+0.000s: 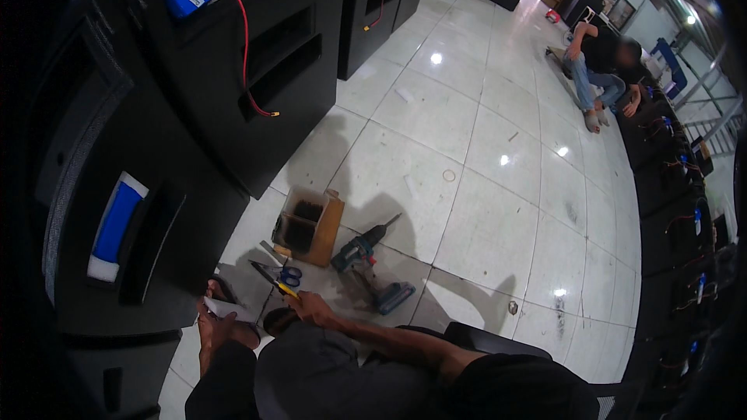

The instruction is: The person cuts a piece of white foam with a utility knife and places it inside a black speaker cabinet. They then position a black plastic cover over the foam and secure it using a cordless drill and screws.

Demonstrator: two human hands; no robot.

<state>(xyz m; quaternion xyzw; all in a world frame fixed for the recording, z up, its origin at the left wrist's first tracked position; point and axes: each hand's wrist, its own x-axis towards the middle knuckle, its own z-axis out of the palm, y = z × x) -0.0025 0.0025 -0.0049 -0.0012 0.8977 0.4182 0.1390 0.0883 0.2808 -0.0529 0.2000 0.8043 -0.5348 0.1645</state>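
Observation:
My left hand (214,328) is closed around a white foam piece (227,309), low beside the black cabinet. In my right hand (313,310) is a yellow utility knife (289,291), its blade pointing up and left over the floor. A pair of scissors with blue handles (290,275) lies just beyond the knife. In a slot of the cabinet (183,272) at left sits a blue battery pack (117,220), with white foam at both of its ends.
A divided box of dark screws (299,232) and a cordless drill (364,251) rest on the tiled floor. Another cabinet (303,101) carries a blue pack (187,0), foam pieces and a dangling red cable (244,47). A person (603,66) squats by a row of black cabinets (661,222).

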